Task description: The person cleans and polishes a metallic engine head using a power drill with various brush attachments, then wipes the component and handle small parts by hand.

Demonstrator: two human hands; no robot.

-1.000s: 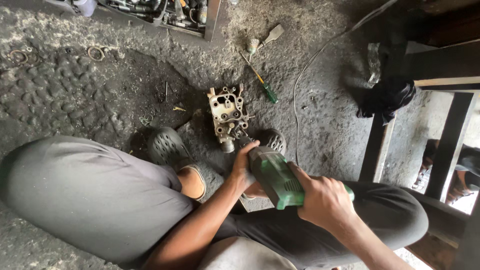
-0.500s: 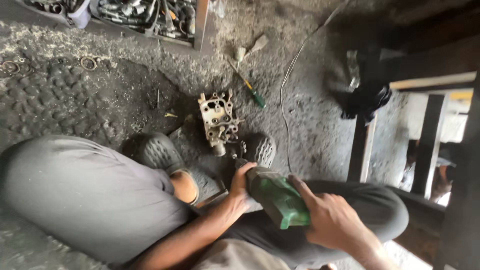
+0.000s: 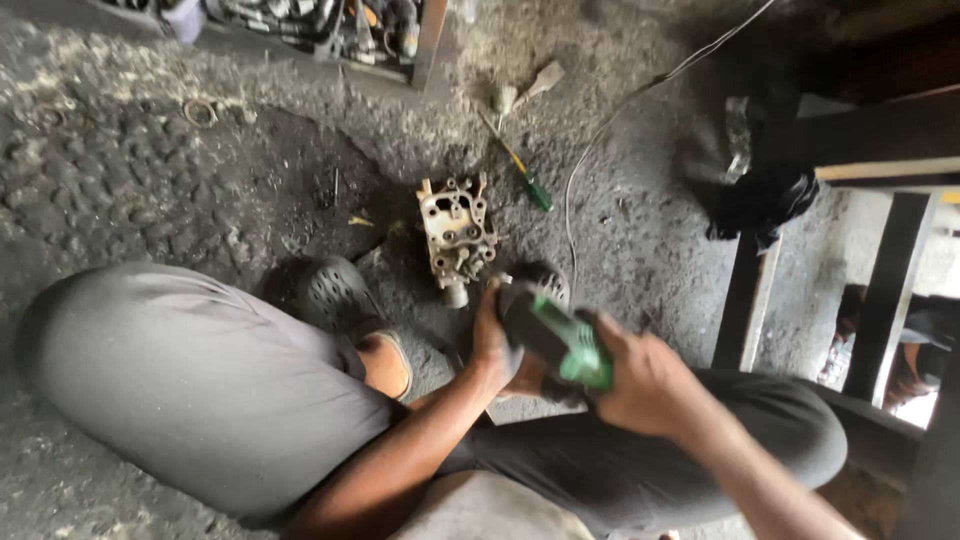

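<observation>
Right hand [image 3: 645, 385] wrapped around the rear of a green and black handheld power tool [image 3: 553, 335], fingers curled shut over its green body. Left hand [image 3: 493, 340] closed on the tool's dark front end, thumb and fingers gripping it from the left side. Tool held tilted, nose pointing up-left in the head view, above the lap and just short of the ground.

Just beyond the tool's nose, a rusty cast-metal engine part with several round holes [image 3: 456, 235] lying flat on the grimy concrete floor [image 3: 200, 200], near the tool but whether touching it cannot be told. On either side of that part, two dark perforated rubber clogs: left clog [image 3: 335, 295] on the foot below the bent left knee, right clog [image 3: 545, 280] partly hidden behind the tool. Grey trousers [image 3: 190, 390] covering both folded legs, squatting low.

Farther out, a screwdriver with a green handle and yellow collar [image 3: 520, 170] on the floor beside the metal part's upper right. Near it, a pale brush-like tool [image 3: 530, 85]. A thin light cable [image 3: 600, 150] running from the top right down past the screwdriver. At the top edge, a wooden tray of mixed tools and parts [image 3: 330, 20]. To the right, a dark cloth [image 3: 765, 200] hanging on a dark metal frame [image 3: 745, 300].
</observation>
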